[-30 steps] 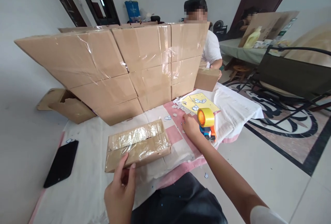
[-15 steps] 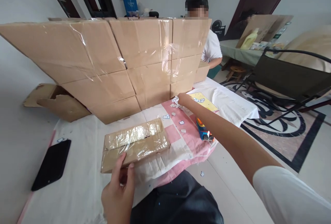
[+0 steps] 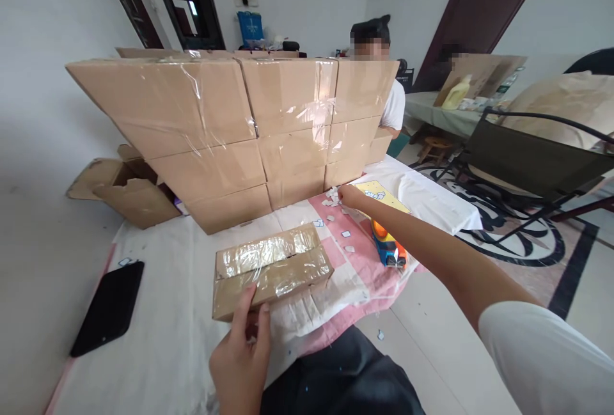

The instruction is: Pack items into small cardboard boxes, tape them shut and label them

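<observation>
A small cardboard box [image 3: 271, 268] with shiny clear tape over its top lies on the table in front of me. My left hand [image 3: 244, 344] rests at its near edge, index fingertip on the top and thumb apart from it by the front side. Farther off, my right hand [image 3: 351, 197] is closed beside a heap of small white paper scraps [image 3: 332, 195]. What its fingers hold, if anything, is hidden. More scraps [image 3: 346, 234] lie loose on the pink cloth. Under my right forearm sits a blue and orange tape dispenser [image 3: 389, 247].
A wall of taped cardboard boxes [image 3: 292, 121] stands along the far side. An open box [image 3: 139, 201] and a black tablet [image 3: 109, 307] are at left. A yellow printed sheet [image 3: 384, 194] lies beyond my right arm. A co-worker [image 3: 394, 105] sits behind the boxes.
The whole view has shifted, so things appear farther right and slightly lower. Both hands keep nearly the same places beside the small box and the paper scraps.
</observation>
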Tool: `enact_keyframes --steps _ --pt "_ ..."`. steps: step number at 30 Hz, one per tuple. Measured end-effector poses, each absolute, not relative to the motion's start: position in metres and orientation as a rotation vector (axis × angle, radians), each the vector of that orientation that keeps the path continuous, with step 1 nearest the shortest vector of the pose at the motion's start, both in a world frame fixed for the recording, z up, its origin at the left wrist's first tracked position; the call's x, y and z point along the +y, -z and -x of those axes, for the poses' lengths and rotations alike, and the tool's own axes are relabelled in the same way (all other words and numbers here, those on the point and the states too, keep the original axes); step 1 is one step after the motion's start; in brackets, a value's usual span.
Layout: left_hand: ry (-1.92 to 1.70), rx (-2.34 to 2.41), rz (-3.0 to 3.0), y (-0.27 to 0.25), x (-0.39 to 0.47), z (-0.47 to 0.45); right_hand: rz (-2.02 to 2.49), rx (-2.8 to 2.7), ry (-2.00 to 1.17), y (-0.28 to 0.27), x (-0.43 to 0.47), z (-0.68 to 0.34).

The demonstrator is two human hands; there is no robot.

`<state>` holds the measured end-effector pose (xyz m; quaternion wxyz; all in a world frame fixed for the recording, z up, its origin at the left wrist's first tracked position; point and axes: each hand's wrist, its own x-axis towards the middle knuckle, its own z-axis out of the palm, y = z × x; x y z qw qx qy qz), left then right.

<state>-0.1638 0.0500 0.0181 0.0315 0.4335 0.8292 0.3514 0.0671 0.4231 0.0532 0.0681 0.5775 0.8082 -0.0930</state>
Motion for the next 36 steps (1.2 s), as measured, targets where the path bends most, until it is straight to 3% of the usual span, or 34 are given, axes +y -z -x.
enact_keyframes --steps 9,21,36 --pt "-1.141 2.545 -1.334 -0.016 0.050 0.161 -1.849 2.265 0.118 -0.064 0.437 -0.080" --pt "-1.153 2.539 -1.291 -0.019 0.052 0.160 -1.735 2.387 0.165 -0.056 0.461 -0.075" --pt "-1.119 2.455 -1.323 -0.037 0.045 0.156 -1.678 2.709 0.733 -0.087 0.429 -0.076"
